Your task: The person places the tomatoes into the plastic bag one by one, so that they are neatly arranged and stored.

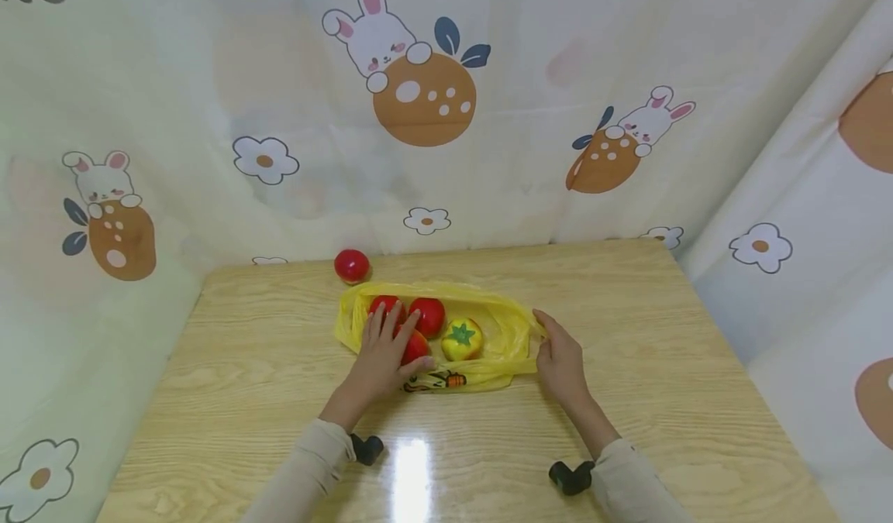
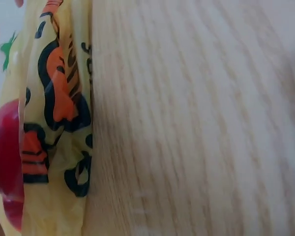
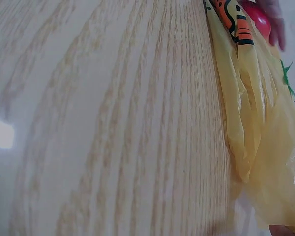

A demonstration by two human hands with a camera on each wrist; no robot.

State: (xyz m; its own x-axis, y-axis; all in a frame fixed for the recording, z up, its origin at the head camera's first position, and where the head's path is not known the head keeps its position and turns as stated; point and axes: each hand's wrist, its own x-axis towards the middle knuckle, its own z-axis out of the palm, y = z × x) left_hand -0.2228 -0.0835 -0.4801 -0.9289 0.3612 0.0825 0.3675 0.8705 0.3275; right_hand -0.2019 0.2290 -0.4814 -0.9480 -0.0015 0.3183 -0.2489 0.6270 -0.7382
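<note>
A yellow plastic bag point(image 1: 498, 369) with an orange-and-black print lies on the table, its mouth spread wide. Inside are a yellow fruit point(image 1: 462, 340) with a green leafy top and several shiny red fruits point(image 1: 432, 316). My left hand point(image 1: 380, 356) reaches over the bag's left part, fingers spread across the red fruits and thumb held apart. At the bag's right end, my right hand point(image 1: 561, 360) pinches the rim. The left wrist view shows the printed bag side point(image 2: 59, 98) and part of a red fruit point(image 2: 5, 142). Only a sliver of right-hand finger shows in the right wrist view.
Another red fruit point(image 1: 352, 266) lies on the wooden table point(image 1: 656, 399) behind the bag, near the back edge. A curtain point(image 1: 530, 120) printed with rabbits and flowers hangs behind and beside the table. Black devices point(image 1: 570, 478) sit at both wrists.
</note>
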